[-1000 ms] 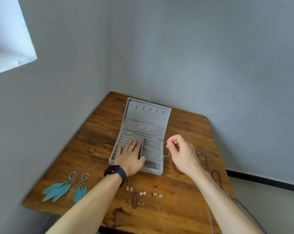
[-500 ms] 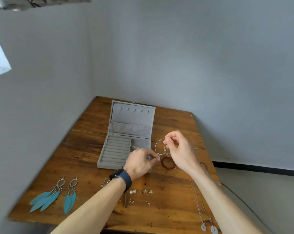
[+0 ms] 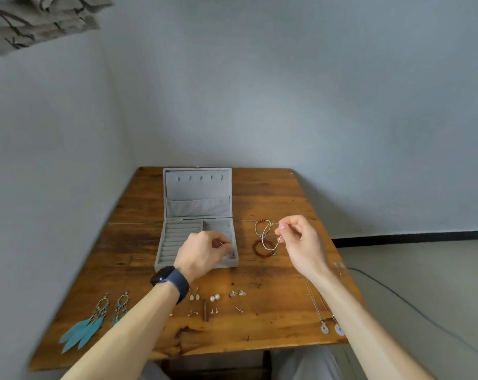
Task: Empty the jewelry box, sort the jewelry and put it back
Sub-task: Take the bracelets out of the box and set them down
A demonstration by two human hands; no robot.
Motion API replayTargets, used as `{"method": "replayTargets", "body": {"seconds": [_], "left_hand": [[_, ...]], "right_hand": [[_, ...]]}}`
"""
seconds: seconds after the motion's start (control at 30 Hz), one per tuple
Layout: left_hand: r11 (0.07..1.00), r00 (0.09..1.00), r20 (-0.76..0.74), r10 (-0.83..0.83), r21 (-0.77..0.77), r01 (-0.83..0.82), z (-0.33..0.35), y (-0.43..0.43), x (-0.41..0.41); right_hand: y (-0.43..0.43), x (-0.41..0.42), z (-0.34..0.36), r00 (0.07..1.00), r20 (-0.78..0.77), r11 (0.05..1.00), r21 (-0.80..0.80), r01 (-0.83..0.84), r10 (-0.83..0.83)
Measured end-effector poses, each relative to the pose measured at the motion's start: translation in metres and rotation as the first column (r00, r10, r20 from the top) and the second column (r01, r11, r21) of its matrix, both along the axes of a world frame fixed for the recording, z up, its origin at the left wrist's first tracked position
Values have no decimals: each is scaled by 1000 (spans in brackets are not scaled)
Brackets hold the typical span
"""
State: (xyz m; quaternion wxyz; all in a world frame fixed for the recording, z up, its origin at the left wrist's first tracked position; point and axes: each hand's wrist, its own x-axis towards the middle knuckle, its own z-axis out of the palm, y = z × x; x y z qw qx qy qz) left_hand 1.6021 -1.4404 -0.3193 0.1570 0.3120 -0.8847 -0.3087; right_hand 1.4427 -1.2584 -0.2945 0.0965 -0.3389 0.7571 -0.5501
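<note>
The grey jewelry box [image 3: 177, 242] lies open on the wooden table [image 3: 273, 204], lid upright at the back. My left hand [image 3: 202, 255] hovers over the box's right compartment with fingers curled, pinching something small I cannot make out. My right hand [image 3: 298, 242] is to the right of the box and pinches a thin silver bracelet [image 3: 268, 239] that hangs in a loop just above the table. Under it lie a red bead bracelet [image 3: 257, 249] and another bracelet [image 3: 259, 224].
Two turquoise feather earrings [image 3: 95, 322] lie at the front left. Several small earring pairs [image 3: 214, 297] sit in rows near the front middle. Two necklaces with round pendants [image 3: 332, 329] stretch along the right edge. Walls close the left and back sides.
My right hand has carried the silver bracelet from beside the box out to the right, over the other bracelets. My left hand left the ring rolls and curled over the right compartment.
</note>
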Motion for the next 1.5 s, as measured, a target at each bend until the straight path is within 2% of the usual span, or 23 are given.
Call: {"method": "replayTargets", "body": {"seconds": [0.33, 0.5, 0.7, 1.0, 1.07, 1.13, 1.23, 1.3, 1.37, 1.43, 1.5], "left_hand": [[997, 999, 1, -40, -72, 40, 20, 17, 23], [994, 999, 31, -40, -102, 43, 17, 29, 31], [991, 997, 57, -47, -123, 53, 17, 35, 41], [988, 996, 66, -53, -143, 62, 24, 40, 34], [987, 994, 70, -78, -134, 87, 26, 43, 30], [985, 990, 75, -116, -119, 125, 28, 48, 25], [980, 979, 90, -181, -67, 187, 30, 53, 15], [972, 966, 117, -230, -12, 233, 31, 55, 8], [961, 947, 162, -276, 29, 275, 30, 59, 2], [945, 922, 208, -326, 53, 322, 29, 64, -5], [929, 893, 257, -369, 69, 364, 27, 68, -12]], "right_hand": [[18, 17, -43, 995, 17, 948, 304, 92, -102], [-1, 15, -59, 998, 36, 941, 338, 32, -47], [-6, -9, -76, 985, -145, 825, 542, 158, -93], [-1, -21, -83, 965, -258, 776, 598, 200, -50], [2, -16, -78, 962, -268, 790, 579, 204, -52], [7, -5, -70, 974, -218, 858, 489, 158, -55], [21, 20, -57, 996, 30, 961, 262, -92, 87], [32, 37, -50, 953, 199, 955, 148, -259, 228], [41, 48, -49, 909, 276, 933, 91, -349, 313], [47, 53, -55, 911, 264, 936, 65, -345, 317], [55, 55, -62, 942, 228, 963, 50, -266, 248]]}}
